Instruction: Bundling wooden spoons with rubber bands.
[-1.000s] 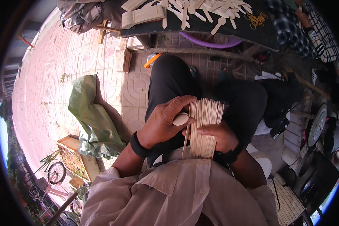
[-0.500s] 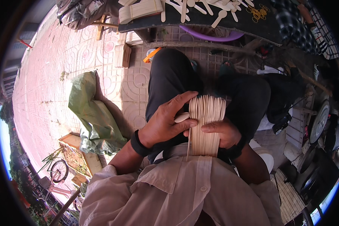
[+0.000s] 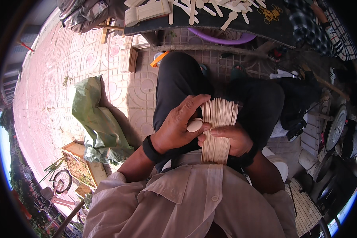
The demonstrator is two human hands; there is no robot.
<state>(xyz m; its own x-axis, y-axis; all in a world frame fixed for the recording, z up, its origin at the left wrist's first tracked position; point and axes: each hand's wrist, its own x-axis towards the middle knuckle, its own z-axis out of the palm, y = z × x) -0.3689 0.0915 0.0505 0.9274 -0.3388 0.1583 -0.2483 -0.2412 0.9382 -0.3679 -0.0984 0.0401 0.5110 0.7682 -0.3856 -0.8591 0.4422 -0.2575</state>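
Observation:
A thick stack of thin wooden spoons (image 3: 218, 144) stands edge-on above my lap, its lower end against my shirt. My right hand (image 3: 237, 139) is closed round the stack's right side, with the thumb lying across its front. My left hand (image 3: 177, 123) is at the stack's left side, its index finger reaching to the top edge. Between its thumb and fingers shows the pale oval end of a single wooden spoon (image 3: 194, 125). The rest of that spoon is hidden.
Ahead is a dark table (image 3: 265, 29) with loose wooden spoons (image 3: 228, 20), a bundle (image 3: 148, 13) and yellow rubber bands (image 3: 271, 15). A purple basin (image 3: 222, 39) sits beneath it. A green sack (image 3: 93, 115) lies to the left. A person in a checked sleeve (image 3: 339, 39) is at far right.
The single spoon in my left hand has turned, showing more of its oval face. Its thin handle no longer shows along the stack's left edge. The right hand keeps its hold.

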